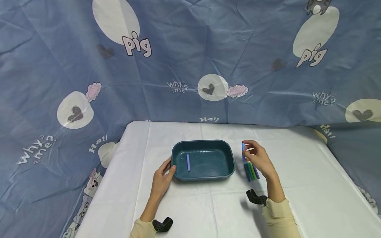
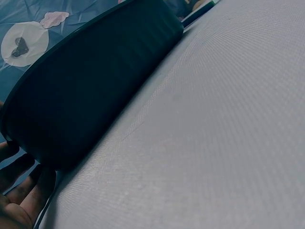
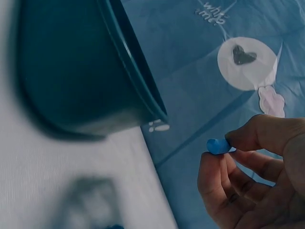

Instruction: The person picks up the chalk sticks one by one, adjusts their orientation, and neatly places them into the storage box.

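Blue stick [image 1: 243,151], short and crayon-like, pinched upright between thumb and fingertips of the right hand [image 1: 259,158], lifted clear of the table just to the right of the teal tray [image 1: 229,165]. In the right wrist view, its rounded blue end [image 3: 218,146] clamped between thumb above and fingers [image 3: 214,176] below, the remaining fingers curled loosely beneath. Directly under that hand, a small bundle of sticks [image 1: 251,171] lying side by side on the white tablecloth [image 1: 297,185]: blue, green and purple among them, partly hidden by the palm, exact count not readable. Inside the tray, one light blue stick [image 1: 188,162] lying lengthwise on the floor of the left half, apart from the walls.

Left hand [image 1: 162,180] resting against the tray's near left corner, thumb up along the rim, fingers fairly straight and slightly spread, pressing the outer wall rather than wrapping it. In the left wrist view, dark tray wall [image 2: 95,86] filling the upper left, fingertips [image 2: 21,195] touching its lower edge, cloth texture stretching away to the right.

Cream sleeves at both wrists, each with a black camera mount [image 1: 256,197] strapped on; the left one [image 1: 162,225] near the bottom edge. Behind and around the table, a blue printed backdrop [image 1: 190,66] with white ovals, dark hearts, pink clouds and the words "pig", "why me?" and "Ha!!".
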`<state>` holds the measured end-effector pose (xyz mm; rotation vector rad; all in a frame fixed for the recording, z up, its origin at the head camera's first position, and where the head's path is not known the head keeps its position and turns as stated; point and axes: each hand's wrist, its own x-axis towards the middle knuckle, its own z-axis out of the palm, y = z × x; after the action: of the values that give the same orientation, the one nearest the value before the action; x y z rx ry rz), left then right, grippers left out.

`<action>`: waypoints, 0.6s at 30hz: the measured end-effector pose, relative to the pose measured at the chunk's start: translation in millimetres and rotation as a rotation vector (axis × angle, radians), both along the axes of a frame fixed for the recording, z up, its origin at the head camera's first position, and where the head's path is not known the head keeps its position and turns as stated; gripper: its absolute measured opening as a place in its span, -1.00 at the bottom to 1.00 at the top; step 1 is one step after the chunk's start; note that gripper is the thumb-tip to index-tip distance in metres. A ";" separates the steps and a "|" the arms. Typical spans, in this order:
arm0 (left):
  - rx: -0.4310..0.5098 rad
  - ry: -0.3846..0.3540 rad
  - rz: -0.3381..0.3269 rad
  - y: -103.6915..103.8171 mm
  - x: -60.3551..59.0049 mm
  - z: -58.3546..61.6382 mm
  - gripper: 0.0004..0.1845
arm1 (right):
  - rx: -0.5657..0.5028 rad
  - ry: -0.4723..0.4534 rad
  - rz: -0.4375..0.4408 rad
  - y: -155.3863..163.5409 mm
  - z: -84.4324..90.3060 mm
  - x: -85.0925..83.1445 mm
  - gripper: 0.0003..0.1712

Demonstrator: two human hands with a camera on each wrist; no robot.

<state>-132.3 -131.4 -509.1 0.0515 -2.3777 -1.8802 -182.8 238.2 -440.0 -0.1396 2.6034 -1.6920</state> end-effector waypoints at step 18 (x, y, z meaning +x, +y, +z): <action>-0.003 0.077 0.022 -2.1 -6.4 -21.4 -0.49 | -0.055 -0.007 0.041 -27.1 -9.2 -8.9 -0.53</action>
<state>-138.8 -133.5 -530.6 0.0048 -2.3200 -1.8351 -191.7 211.1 -449.2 -0.1860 2.5319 -1.7478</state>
